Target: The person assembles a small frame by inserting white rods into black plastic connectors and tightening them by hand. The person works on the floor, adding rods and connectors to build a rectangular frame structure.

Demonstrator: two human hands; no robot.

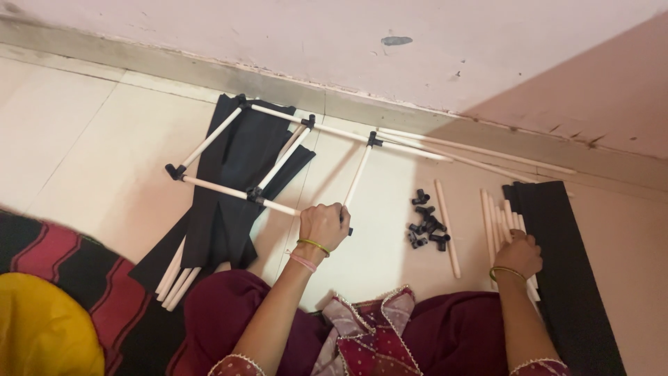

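Two hands work at once: our left hand (pixel 324 225) clenches the near end of the rod frame (pixel 268 163) on the floor (pixel 83 139), while our right hand (pixel 518 253) grips loose white rods (pixel 495 223) at right. We judge the next rod needs a connector (pixel 427 227).

Soft warm indoor light, faint shadows, slight blur throughout.

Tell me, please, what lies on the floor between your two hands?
In the head view, a heap of black connectors and one white rod lie between the left hand and right hand.
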